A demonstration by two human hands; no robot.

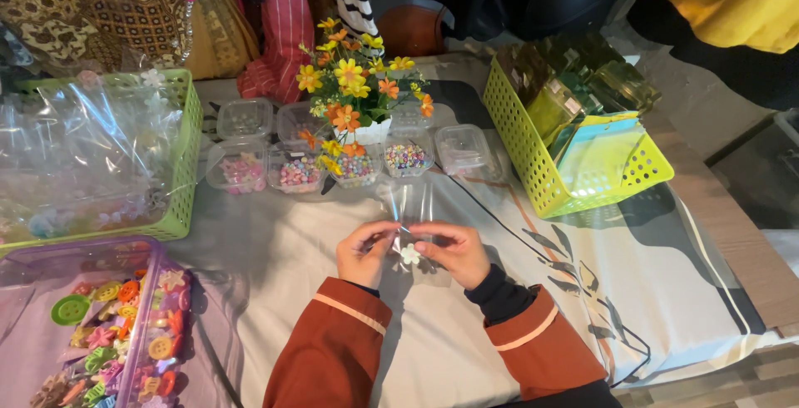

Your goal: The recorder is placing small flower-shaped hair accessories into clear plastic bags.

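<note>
A: Hands?
B: Left hand [364,252] and right hand [454,250] both pinch a small clear plastic bag [405,208], grip closed on its lower edge. White flower charm [410,254] sits between the fingertips.
A: Where?
B: Above the cloth-covered counter [291,242], in front of the bead tubs [300,173] and potted flowers [356,92]. Green basket [574,167] to the right.

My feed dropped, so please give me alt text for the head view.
Both hands, left hand and right hand, pinch a small clear plastic bag over a cloth-covered table, a small white flower piece between them. Behind stand tubs of beads, a pot of artificial flowers and two green baskets.
</note>
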